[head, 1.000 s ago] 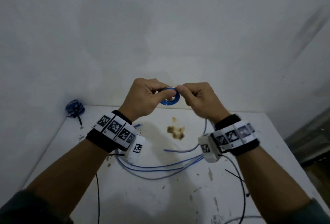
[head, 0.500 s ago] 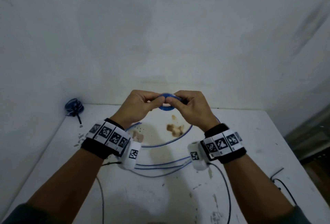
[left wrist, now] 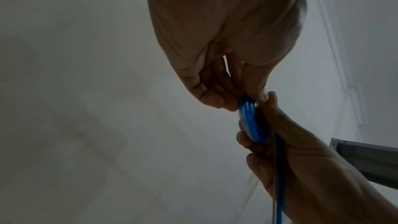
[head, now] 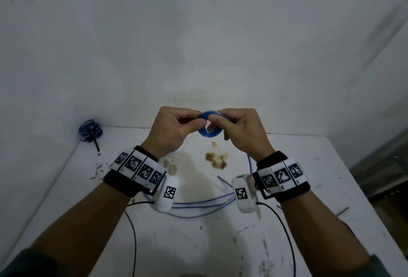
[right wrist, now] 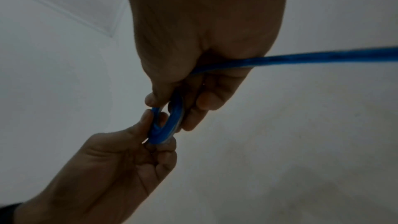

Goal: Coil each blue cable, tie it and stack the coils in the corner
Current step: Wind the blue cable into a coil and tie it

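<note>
Small blue cable coil (head: 209,132) midair; tied coils (head: 90,130) in corner.

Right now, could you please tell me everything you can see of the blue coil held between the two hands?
The coil is a small ring of several turns of glossy blue cable, plastic-looking, held up above the table near the wall. The left hand pinches its left side; the right hand pinches the right, thumb on top. It is unfinished: a loose tail runs from it through the right hand, and more blue cable lies on the table below. No tie is visible.
</note>
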Motion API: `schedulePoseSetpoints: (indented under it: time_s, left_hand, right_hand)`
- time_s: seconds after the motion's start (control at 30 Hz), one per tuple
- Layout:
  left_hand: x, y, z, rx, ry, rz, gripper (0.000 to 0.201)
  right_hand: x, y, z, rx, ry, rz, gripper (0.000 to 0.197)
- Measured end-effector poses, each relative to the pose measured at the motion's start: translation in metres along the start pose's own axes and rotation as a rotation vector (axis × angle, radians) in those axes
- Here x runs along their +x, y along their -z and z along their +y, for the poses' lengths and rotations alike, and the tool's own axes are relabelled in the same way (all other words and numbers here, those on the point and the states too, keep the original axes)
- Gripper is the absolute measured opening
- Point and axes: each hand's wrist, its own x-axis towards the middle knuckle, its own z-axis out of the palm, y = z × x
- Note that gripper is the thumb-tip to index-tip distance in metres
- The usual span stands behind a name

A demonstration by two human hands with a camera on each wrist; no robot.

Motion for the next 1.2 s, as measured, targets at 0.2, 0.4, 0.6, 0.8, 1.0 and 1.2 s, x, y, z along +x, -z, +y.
schedulePoseSetpoints:
  time_s: [0.2,0.4,0.6,0.8,1.0,1.2]
  left_hand:
    - [0.001,-0.021,0.004,-0.114,-0.034,0.107,0.029]
    - [0.002,-0.016,0.001,-0.101,0.088,0.083,0.019]
    - [0.013,0.009,0.016,0.057,0.072,-0.056,0.014]
    - [0.014,-0.005,0.013,-0.135,0.045,0.177,0.015]
    - [0.007,-0.023,0.006,-0.258,0.099,0.301,0.014]
    - [0.016,0.008,0.014,0.006,0.15,-0.032,0.008]
  right_hand:
    - [-0.007,-0.034,-0.003,0.269,-0.021,0.311,0.032]
    - [0.001,-0.042,-0.001,0.157,0.017,0.367,0.03]
    - [0.018,-0.023,-0.005,-0.222,0.164,0.051,0.026]
    - [0.011,-0.043,-0.005,0.065,0.115,0.348,0.032]
    - [0.013,-0.061,-0.006,0.092,0.168,0.523,0.033]
    - [0.026,-0.028,-0.001,-0.184,0.313,0.25,0.022]
